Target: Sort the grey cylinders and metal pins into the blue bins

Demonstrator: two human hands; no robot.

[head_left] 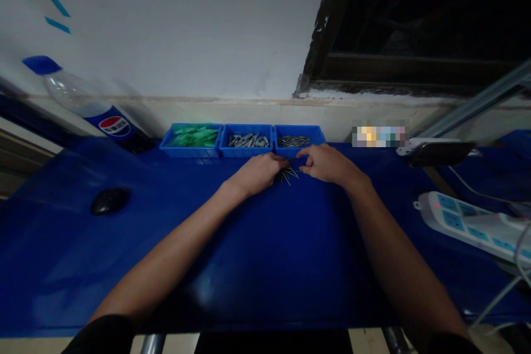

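My left hand (262, 170) is closed, with its curled fingertips at a small pile of thin screws (289, 175) on the blue table. Whatever those fingers grip is hidden under them. On the pile's right side is my right hand (327, 164), its index finger and thumb bent and apart, nothing visible between them. Just behind both hands stands a blue bin of long thin screws (293, 141). Beside it, a second bin holds grey plugs or anchors (248, 140), and the leftmost bin contains green plastic pieces (194, 136).
A Pepsi bottle (118, 124) stands at the back left, and a black computer mouse (109, 201) lies nearer. On the right are a white power strip (460, 220) with cables and a dark phone-like device (442, 152). The wall (186, 33) rises behind the bins.
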